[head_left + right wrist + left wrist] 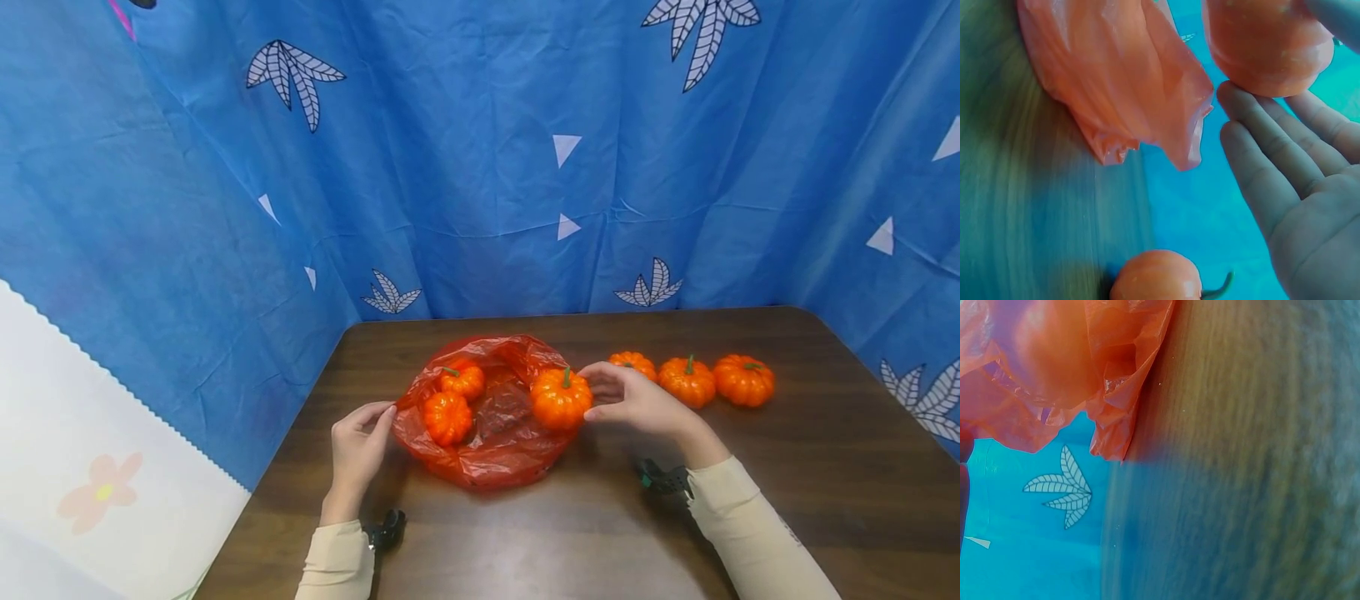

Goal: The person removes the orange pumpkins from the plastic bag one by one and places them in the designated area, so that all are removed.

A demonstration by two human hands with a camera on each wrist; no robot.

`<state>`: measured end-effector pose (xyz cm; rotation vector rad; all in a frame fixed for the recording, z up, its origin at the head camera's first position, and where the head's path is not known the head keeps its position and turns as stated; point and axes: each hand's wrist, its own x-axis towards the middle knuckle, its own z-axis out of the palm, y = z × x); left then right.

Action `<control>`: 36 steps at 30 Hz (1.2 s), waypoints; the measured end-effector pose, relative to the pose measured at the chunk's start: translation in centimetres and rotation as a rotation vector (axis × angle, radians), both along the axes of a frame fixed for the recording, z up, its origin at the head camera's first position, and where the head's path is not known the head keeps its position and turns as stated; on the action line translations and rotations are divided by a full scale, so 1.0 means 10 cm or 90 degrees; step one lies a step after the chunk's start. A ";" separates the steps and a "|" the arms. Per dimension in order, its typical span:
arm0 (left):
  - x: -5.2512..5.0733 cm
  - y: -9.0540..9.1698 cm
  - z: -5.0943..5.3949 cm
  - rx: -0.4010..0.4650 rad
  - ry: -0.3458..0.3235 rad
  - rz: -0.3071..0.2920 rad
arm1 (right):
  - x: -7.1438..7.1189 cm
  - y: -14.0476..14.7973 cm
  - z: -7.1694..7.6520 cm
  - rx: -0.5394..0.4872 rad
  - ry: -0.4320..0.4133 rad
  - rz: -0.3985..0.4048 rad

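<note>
A red plastic bag lies spread on the table with its mouth up; two small orange pumpkins sit in its left part. My left hand pinches the bag's left rim between thumb and fingers. Over the bag's right side my right hand holds another pumpkin, thumb on one side and fingers on the other. In the right wrist view this pumpkin rests against the fingertips of the hand, beside the bag. The left wrist view shows the bag, but the pinching fingertips are hidden there.
Three more pumpkins stand in a row at the back right of the brown table: one partly behind my right hand, a middle one and a right one. A blue patterned curtain hangs behind the table.
</note>
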<state>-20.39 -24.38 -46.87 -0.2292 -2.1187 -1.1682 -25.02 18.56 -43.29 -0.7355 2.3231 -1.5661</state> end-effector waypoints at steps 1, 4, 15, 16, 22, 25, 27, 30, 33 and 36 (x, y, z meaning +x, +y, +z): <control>0.00 0.00 0.00 0.001 0.001 -0.001 | 0.00 0.02 0.00 -0.003 0.001 -0.004; 0.00 0.00 -0.01 0.005 0.002 -0.003 | 0.02 0.07 -0.01 -0.008 0.009 -0.014; 0.02 0.00 0.00 0.007 -0.010 0.007 | 0.08 0.23 -0.01 0.003 0.003 -0.020; 0.02 0.00 0.00 0.006 -0.010 0.007 | 0.08 0.24 -0.01 0.009 0.004 -0.021; 0.02 0.01 0.01 0.007 -0.003 0.005 | 0.08 0.35 -0.03 0.026 0.008 -0.009; 0.01 0.00 0.01 0.008 0.001 0.003 | 0.08 0.42 -0.05 0.025 -0.004 -0.001; 0.01 0.00 0.01 0.008 0.000 0.003 | 0.07 0.46 -0.06 0.031 -0.010 0.004; 0.02 0.00 0.01 0.006 -0.006 0.006 | 0.07 0.51 -0.06 0.038 -0.020 0.006; 0.03 0.01 0.02 0.003 -0.013 0.008 | 0.07 0.57 -0.06 0.043 -0.025 0.008; 0.03 0.01 0.02 0.001 -0.013 0.008 | 0.07 0.61 -0.05 0.050 -0.025 0.006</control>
